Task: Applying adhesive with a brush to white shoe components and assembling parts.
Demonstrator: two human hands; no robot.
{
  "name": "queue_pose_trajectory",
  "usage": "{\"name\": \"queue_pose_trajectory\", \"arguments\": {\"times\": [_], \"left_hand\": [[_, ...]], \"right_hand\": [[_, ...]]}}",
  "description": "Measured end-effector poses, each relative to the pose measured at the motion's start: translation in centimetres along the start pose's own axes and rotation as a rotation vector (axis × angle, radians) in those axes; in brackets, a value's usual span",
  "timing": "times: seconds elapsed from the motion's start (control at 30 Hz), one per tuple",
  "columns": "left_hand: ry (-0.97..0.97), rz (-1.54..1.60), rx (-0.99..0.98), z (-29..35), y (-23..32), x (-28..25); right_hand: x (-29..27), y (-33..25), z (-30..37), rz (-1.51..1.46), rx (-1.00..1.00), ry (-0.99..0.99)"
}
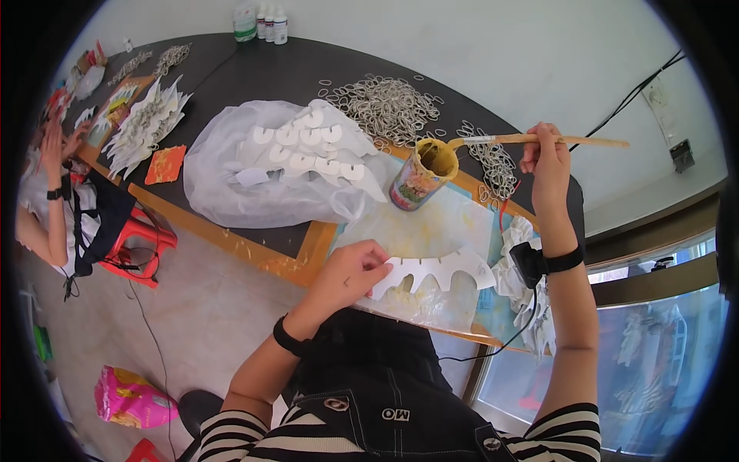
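My left hand [350,273] pinches the left end of a white scalloped cut-out [439,271] that lies on a glue-smeared clear sheet [416,235] near the table's front edge. Up at the right, my right hand [548,154] grips a long wooden-handled paintbrush [508,139]. The brush's bristle end is at the rim of a printed can [419,185], whose inside is coated with something yellow. Whether the bristles touch the can I cannot tell. Left of the can, several white cut-outs [304,137] rest on a crumpled translucent plastic bag [223,154].
Metal rings form a large pile [392,108] behind the can, with a smaller heap [493,162] to its right. White crumpled pieces [527,285] line the right edge. At far left a person [50,185] works beside a red stool [138,246]. White bottles [271,25] stand at the back.
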State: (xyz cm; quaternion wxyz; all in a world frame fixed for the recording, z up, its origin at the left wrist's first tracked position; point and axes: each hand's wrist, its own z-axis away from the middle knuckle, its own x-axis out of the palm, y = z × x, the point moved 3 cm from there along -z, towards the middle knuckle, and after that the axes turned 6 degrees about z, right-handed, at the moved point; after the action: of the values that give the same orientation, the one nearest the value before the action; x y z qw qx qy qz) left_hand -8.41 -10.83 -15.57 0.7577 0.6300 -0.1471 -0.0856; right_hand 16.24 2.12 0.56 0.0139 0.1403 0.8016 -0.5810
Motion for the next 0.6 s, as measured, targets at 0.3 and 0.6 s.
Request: {"name": "queue_pose_trajectory", "arguments": {"times": [0.3, 0.6], "left_hand": [[-0.003, 0.033, -0.021, 0.0, 0.2, 0.0], [-0.132, 0.210, -0.187, 1.9, 0.5, 0.2]], "right_hand": [[-0.2, 0.5, 0.6, 0.374, -0.180, -0.062], [-7.8, -0.5, 4.3, 0.355, -0.259, 0.158]]}}
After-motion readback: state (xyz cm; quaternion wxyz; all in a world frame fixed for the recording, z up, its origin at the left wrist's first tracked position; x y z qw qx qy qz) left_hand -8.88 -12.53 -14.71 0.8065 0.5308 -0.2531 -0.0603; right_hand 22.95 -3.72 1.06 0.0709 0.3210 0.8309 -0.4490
